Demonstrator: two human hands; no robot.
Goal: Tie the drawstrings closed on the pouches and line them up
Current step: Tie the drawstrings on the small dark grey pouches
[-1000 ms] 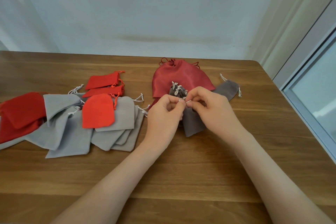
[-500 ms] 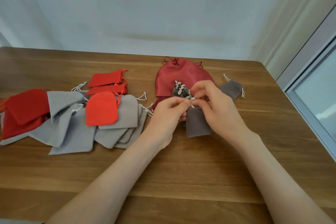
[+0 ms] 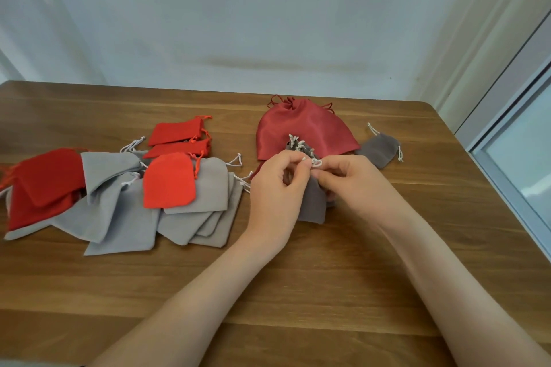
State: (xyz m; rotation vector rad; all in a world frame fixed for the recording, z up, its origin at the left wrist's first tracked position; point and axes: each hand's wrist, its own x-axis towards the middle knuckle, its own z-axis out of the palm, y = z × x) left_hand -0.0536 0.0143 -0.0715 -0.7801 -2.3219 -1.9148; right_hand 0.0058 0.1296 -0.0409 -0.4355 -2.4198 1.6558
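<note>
L hand (image 3: 277, 188), R hand (image 3: 357, 185) pinch drawstring (image 3: 316, 162); grey pouch (image 3: 313, 207) lengthwise near-far, mouth far.

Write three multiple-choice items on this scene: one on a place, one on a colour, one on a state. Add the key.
1. Where on the table is the big red pouch?
A. at the near edge
B. just beyond the left hand and right hand
C. at the far left end

2. What colour is the pouch between the hands?
A. orange
B. light blue
C. dark grey

3. What are the hands doing?
A. both pinch the white drawstring
B. both lie flat
C. one hangs idle

Key:
1 B: it lies behind the fingers, toward the wall.
2 C: dark grey cloth shows below the fingers.
3 A: the fingertips of both hands meet on the drawstring.
</note>
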